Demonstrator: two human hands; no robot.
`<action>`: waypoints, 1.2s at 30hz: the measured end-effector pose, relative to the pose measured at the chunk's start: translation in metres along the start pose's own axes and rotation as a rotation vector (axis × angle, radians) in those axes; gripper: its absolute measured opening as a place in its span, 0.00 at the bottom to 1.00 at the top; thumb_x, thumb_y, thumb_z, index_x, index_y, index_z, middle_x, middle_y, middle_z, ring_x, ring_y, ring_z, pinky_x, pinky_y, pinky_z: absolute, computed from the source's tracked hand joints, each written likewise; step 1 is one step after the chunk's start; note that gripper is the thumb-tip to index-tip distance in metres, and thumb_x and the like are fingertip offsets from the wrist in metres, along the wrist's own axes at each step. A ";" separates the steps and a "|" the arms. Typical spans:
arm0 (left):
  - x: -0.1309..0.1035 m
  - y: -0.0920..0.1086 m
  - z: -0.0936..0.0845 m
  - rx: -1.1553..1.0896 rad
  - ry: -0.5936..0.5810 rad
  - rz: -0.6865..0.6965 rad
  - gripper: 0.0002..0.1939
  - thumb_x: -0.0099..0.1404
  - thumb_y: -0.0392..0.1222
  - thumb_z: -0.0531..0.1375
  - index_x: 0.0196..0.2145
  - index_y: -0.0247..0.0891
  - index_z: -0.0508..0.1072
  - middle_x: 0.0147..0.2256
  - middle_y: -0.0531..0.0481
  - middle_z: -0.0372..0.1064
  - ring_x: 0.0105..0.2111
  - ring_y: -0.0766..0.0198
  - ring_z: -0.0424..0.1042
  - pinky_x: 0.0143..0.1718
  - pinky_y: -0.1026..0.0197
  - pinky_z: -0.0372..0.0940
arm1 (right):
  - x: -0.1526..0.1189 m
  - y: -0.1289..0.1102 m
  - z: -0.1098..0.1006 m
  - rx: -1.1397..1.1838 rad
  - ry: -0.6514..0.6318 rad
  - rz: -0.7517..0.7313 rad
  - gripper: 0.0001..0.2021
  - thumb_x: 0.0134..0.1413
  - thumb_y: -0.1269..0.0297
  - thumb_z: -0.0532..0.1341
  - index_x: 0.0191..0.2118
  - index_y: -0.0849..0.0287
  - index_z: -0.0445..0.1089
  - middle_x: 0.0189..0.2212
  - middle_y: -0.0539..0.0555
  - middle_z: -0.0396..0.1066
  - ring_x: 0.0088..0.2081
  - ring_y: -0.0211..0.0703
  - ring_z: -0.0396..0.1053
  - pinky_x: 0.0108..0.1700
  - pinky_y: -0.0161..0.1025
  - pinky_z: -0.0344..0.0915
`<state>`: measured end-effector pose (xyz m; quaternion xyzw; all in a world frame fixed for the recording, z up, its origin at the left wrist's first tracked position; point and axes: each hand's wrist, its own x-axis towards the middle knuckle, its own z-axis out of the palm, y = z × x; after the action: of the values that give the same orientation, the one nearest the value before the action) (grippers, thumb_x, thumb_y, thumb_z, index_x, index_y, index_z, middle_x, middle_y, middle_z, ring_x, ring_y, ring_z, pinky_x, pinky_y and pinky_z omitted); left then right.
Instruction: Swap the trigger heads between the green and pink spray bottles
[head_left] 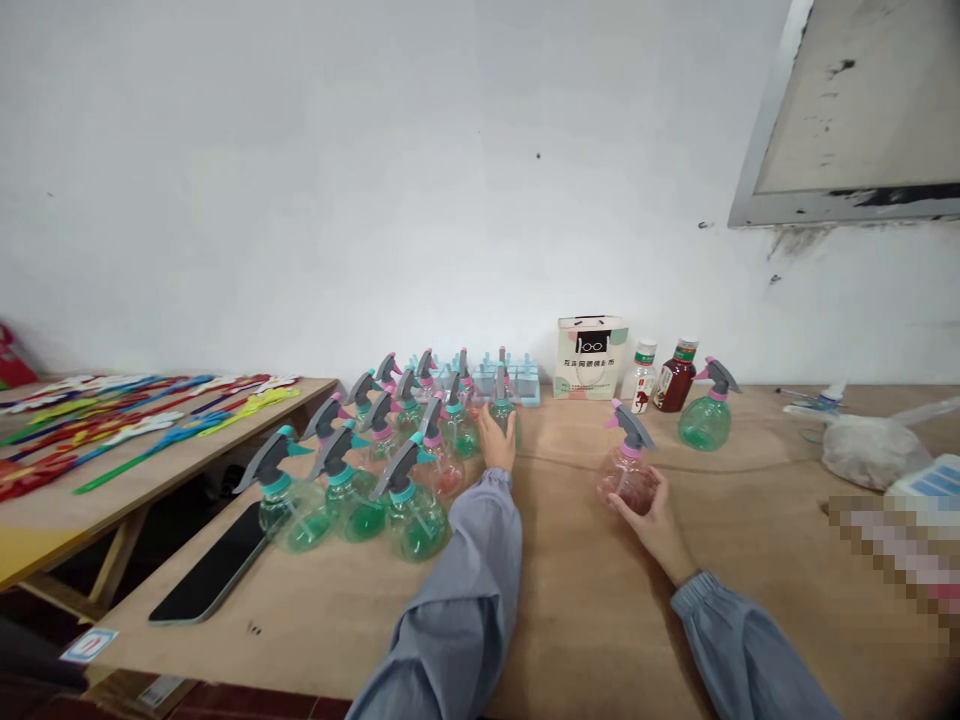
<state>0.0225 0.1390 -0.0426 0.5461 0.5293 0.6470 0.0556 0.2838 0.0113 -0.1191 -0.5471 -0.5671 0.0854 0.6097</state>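
My left hand (499, 438) is closed around a green spray bottle (507, 415) at the back right of a group of spray bottles. Its trigger head points away from me. My right hand (646, 507) grips the lower body of a pink spray bottle (624, 468), which stands upright with its grey and pink head on top. Beside my left arm, several green and pink bottles stand close together, among them a green spray bottle (418, 515) at the front. Another green spray bottle (705, 420) with a pink trigger stands apart, behind my right hand.
A black phone (214, 565) lies at the table's left. Along the wall stand light-blue racks (525, 385), a paper bag (589, 370) and two drink bottles (677, 375). A clear plastic bag (870, 450) lies at right. Colourful items (142, 425) cover the separate left table.
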 end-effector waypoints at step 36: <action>-0.087 0.097 -0.094 -0.338 -0.360 0.019 0.16 0.64 0.47 0.60 0.47 0.38 0.74 0.45 0.42 0.76 0.45 0.56 0.75 0.52 0.53 0.67 | 0.175 0.061 -0.081 -0.295 0.353 0.469 0.60 0.34 0.41 0.69 0.67 0.74 0.45 0.65 0.81 0.51 0.66 0.74 0.50 0.64 0.61 0.51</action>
<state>0.0345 -0.0183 -0.0125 0.6404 0.3900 0.6190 0.2337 0.4392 0.1156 -0.0410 -0.7516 -0.3173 0.0443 0.5765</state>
